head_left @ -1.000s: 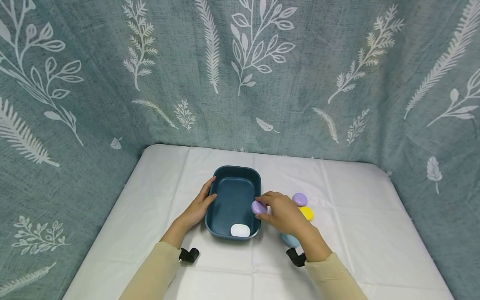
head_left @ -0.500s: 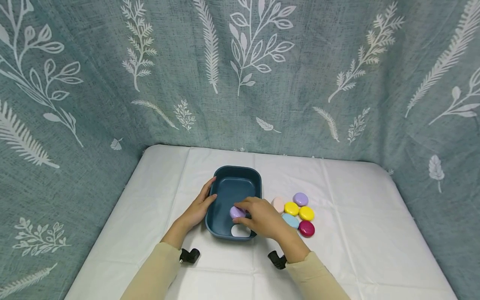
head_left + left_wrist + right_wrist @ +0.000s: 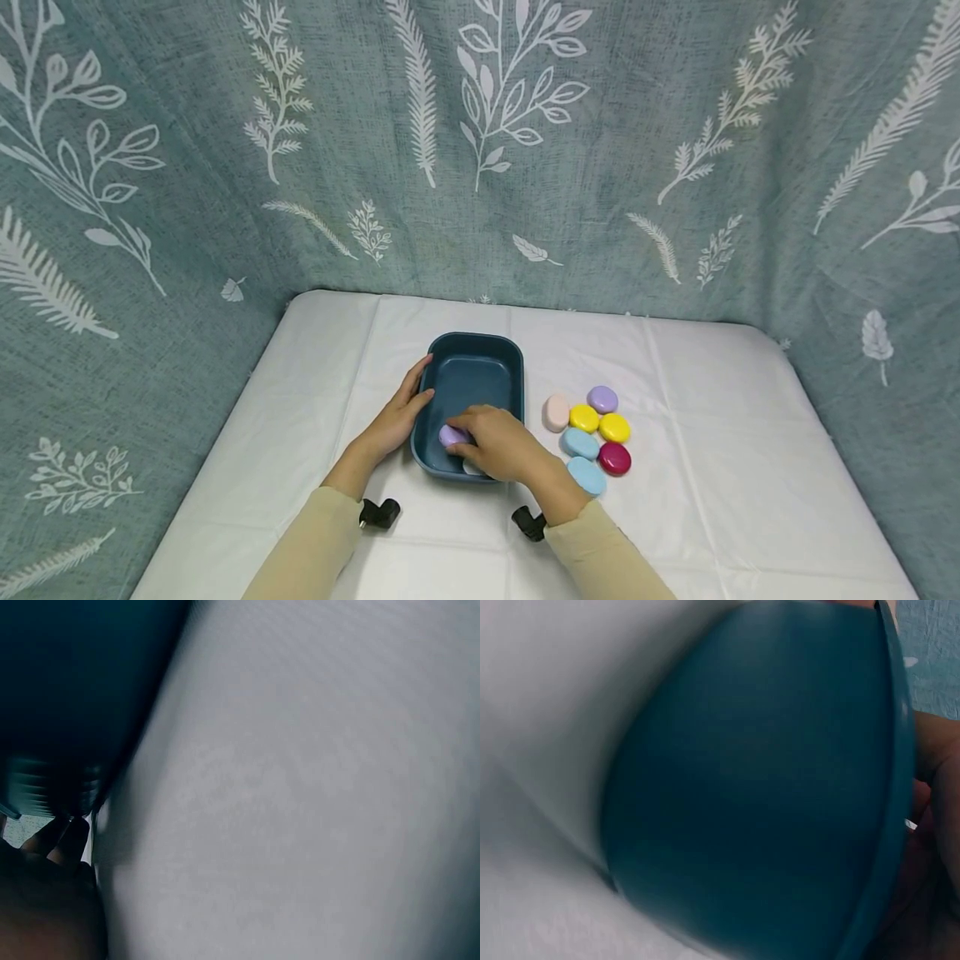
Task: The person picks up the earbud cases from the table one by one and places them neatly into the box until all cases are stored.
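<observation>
A deep teal rectangular tub (image 3: 480, 383) stands on the white-covered table. My left hand (image 3: 390, 421) grips its left wall, thumb over the rim and fingers along the outside; in the left wrist view, fingers (image 3: 67, 840) show beside the tub wall. My right hand (image 3: 498, 442) reaches over the right rim and pinches a glossy purple rounded piece (image 3: 453, 436) between thumb and fingers, low inside the tub near the front left. A white rounded piece (image 3: 471, 468) lies in the tub's front part, mostly hidden under the right hand. In the right wrist view the tub's outer wall (image 3: 757, 780) hides the pinched piece.
Right of the tub lie several similar rounded pieces: pink (image 3: 557, 413), purple (image 3: 603, 399), yellow (image 3: 584, 418), light blue (image 3: 587, 477) and dark red (image 3: 614, 459). A black wrist mount (image 3: 381, 513) sits at the left sleeve. Green leaf-patterned curtain (image 3: 480, 208) surrounds the table.
My right hand has carried the purple piece leftward from over the tub's right rim to low inside the front left, uncovering the pieces on the table. The left hand has stayed put.
</observation>
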Available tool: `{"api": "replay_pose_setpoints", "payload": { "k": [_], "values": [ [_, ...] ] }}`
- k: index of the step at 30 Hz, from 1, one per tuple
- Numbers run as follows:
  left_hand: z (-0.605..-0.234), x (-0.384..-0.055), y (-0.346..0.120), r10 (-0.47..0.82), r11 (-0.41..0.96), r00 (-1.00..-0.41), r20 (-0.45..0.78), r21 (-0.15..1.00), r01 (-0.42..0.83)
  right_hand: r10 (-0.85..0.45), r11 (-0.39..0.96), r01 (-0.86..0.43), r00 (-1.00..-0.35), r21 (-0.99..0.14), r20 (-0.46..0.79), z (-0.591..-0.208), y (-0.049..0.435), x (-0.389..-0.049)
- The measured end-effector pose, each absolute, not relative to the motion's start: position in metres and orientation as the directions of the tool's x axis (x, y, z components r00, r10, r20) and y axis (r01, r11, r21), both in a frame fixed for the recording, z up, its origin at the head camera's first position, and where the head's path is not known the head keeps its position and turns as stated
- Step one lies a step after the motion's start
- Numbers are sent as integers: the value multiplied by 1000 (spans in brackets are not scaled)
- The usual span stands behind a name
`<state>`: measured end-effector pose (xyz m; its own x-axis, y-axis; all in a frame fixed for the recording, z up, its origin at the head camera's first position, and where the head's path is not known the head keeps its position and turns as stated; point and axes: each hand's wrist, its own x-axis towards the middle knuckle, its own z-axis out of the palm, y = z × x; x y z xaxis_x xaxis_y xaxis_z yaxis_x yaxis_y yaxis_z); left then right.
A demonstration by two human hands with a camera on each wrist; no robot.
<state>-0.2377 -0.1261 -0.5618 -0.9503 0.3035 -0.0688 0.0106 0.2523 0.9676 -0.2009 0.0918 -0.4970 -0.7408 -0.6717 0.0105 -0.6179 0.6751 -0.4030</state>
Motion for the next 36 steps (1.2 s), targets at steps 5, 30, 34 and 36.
{"api": "replay_pose_setpoints", "payload": {
  "k": [5, 30, 34, 36],
  "values": [
    [-566, -240, -126, 317, 223, -947, -47, 975, 26, -693, 684, -638, -719, -354, -42, -503, 83, -201],
    [-565, -241, -127, 327, 235, -942, -74, 972, 5, -682, 684, -607, -729, -404, -61, -499, 83, -199],
    [-568, -241, -126, 315, 235, -947, -59, 972, 18, -646, 691, -577, -763, -436, -13, -487, 95, -197],
    [-568, -242, -126, 305, 238, -951, -50, 971, 25, -620, 700, -558, -785, -446, 10, -481, 103, -197]
  ]
}}
